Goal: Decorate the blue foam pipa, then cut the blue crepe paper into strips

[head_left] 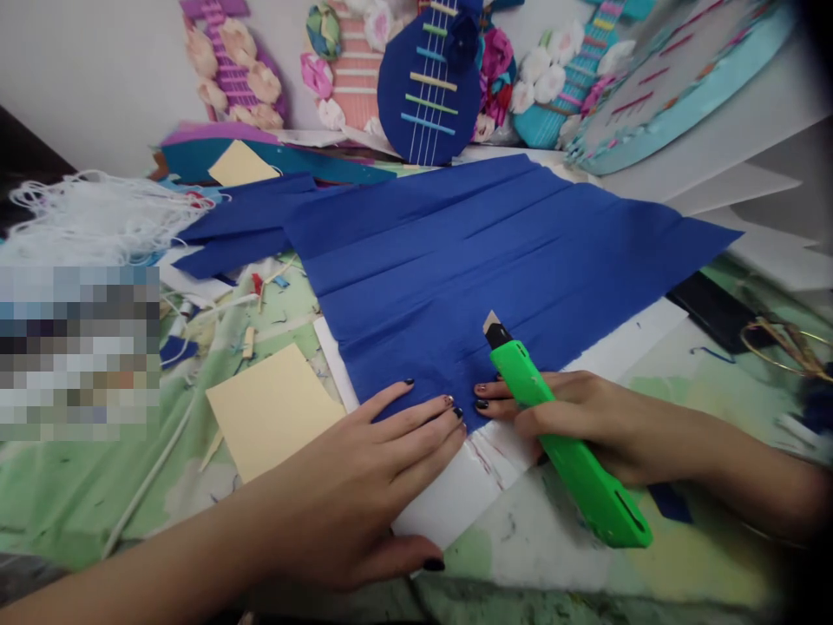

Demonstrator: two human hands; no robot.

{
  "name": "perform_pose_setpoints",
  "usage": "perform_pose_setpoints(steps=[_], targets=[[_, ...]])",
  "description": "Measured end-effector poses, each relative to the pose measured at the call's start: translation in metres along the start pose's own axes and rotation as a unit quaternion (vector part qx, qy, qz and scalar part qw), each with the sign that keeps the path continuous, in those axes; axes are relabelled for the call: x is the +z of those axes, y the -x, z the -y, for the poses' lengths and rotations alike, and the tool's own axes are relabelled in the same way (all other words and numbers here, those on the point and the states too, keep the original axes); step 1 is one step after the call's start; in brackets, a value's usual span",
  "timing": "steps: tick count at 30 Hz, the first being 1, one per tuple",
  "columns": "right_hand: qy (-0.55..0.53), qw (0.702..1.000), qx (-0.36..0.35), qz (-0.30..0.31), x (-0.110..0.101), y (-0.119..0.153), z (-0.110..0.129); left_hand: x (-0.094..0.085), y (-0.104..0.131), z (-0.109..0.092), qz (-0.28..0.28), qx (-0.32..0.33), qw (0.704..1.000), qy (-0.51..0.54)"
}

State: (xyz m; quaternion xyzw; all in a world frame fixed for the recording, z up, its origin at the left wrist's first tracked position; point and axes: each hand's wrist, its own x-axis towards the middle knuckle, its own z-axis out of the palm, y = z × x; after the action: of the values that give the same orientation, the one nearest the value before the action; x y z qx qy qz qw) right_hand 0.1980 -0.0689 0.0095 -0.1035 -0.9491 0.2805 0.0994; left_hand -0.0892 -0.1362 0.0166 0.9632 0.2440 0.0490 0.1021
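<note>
A large creased sheet of blue paper (455, 252) covers the middle of the work surface, over white sheets (449, 512). My left hand (377, 477) lies with its fingers spread, their tips on the near corner of the blue paper and the thumb to the side. In my right hand (586, 417) is a green utility knife (586, 477), its short blade pointing up and away above the blue paper. The fingertips of my right hand touch the same corner, close to those of my left hand.
Cream card (273, 408) lies left of my left hand. White cord (97, 217) is heaped at the far left. Decorated paper guitars, one blue (426, 95), stand along the back. A black flat object (716, 308) and gold-coloured scissor handles (790, 343) are at the right.
</note>
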Motion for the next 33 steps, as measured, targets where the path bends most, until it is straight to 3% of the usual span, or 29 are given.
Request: perform_pose_setpoints(steps=[15, 33], targets=[[-0.017, 1.0, 0.013, 0.021, -0.0065, -0.0045, -0.0015, -0.0013, -0.0004, 0.0061, -0.005, 0.001, 1.0, 0.023], [-0.01, 1.0, 0.001, -0.018, -0.0019, -0.0005, 0.0015, -0.0022, -0.0012, 0.0049, -0.025, 0.011, 1.0, 0.001]])
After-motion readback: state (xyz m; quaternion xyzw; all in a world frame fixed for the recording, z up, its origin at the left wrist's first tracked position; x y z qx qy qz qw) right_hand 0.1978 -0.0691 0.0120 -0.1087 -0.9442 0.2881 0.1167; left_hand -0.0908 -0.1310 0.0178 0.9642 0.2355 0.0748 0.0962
